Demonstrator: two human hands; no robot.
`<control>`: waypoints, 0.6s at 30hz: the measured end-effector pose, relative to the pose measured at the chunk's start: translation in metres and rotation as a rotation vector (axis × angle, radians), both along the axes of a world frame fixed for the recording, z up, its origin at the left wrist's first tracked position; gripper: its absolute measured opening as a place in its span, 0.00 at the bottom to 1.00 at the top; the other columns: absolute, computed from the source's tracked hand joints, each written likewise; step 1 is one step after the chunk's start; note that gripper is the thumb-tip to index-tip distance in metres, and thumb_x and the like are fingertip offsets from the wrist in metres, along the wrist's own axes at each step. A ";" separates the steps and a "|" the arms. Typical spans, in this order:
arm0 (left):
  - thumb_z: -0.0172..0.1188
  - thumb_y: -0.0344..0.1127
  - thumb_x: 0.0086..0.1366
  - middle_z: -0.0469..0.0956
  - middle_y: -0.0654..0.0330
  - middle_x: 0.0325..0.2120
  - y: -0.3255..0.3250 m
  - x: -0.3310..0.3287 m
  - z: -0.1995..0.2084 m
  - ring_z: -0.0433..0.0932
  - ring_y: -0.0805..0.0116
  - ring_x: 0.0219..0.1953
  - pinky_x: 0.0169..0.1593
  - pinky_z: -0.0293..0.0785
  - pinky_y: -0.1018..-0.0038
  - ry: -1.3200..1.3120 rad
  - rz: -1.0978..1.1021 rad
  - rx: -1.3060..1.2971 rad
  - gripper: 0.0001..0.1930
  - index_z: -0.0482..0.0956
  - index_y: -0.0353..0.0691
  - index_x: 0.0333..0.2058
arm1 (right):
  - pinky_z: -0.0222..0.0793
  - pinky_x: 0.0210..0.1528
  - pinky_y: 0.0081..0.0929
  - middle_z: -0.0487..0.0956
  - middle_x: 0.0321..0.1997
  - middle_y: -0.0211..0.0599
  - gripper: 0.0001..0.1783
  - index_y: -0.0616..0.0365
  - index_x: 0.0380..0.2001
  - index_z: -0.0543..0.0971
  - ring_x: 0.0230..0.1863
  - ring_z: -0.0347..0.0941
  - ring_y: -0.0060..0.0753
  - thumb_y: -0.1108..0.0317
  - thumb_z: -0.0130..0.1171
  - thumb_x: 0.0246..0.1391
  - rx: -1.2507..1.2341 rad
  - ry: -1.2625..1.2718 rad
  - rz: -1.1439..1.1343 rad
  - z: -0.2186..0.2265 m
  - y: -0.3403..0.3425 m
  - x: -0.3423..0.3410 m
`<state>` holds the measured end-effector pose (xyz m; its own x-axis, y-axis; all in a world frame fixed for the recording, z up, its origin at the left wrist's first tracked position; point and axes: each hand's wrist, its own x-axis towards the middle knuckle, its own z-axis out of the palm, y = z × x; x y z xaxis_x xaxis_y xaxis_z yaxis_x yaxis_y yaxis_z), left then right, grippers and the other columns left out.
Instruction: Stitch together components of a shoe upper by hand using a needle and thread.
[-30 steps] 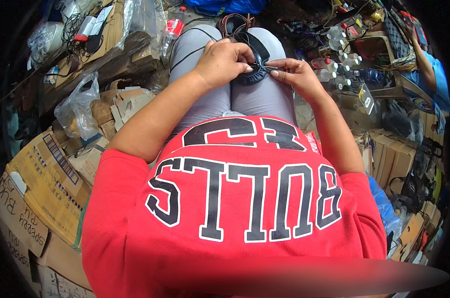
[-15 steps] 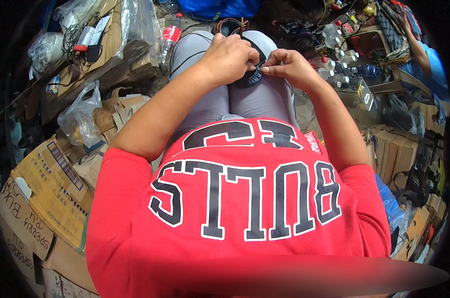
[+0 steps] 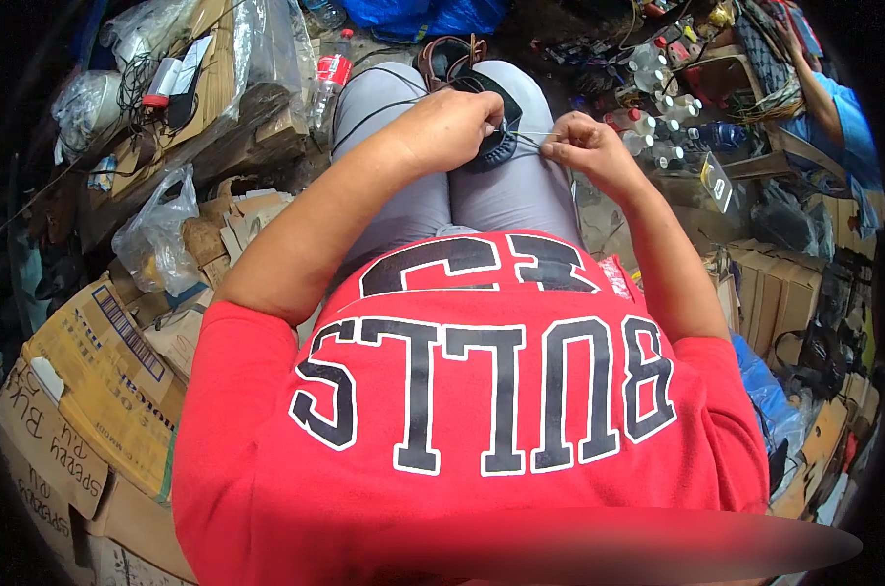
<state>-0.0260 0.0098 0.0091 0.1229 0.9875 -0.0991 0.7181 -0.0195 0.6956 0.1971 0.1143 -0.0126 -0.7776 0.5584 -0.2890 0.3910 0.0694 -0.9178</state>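
Here your left hand (image 3: 452,127) grips the dark shoe piece (image 3: 496,146) on your lap, while your right hand (image 3: 581,146) pinches the thread (image 3: 528,135) taut rightward.

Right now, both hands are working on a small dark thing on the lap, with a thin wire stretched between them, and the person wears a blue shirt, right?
Not quite. The shirt is red, not blue, as the head view shows. The rest holds: the left hand and right hand work on a small dark thing on the lap, with a thin wire stretched between them.
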 end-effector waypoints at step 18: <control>0.51 0.33 0.59 0.77 0.50 0.26 0.000 -0.001 -0.004 0.76 0.49 0.33 0.36 0.70 0.61 0.117 -0.094 0.049 0.06 0.73 0.42 0.34 | 0.64 0.38 0.21 0.73 0.28 0.34 0.07 0.62 0.29 0.73 0.34 0.68 0.25 0.69 0.56 0.53 0.469 0.009 -0.048 0.037 -0.007 0.023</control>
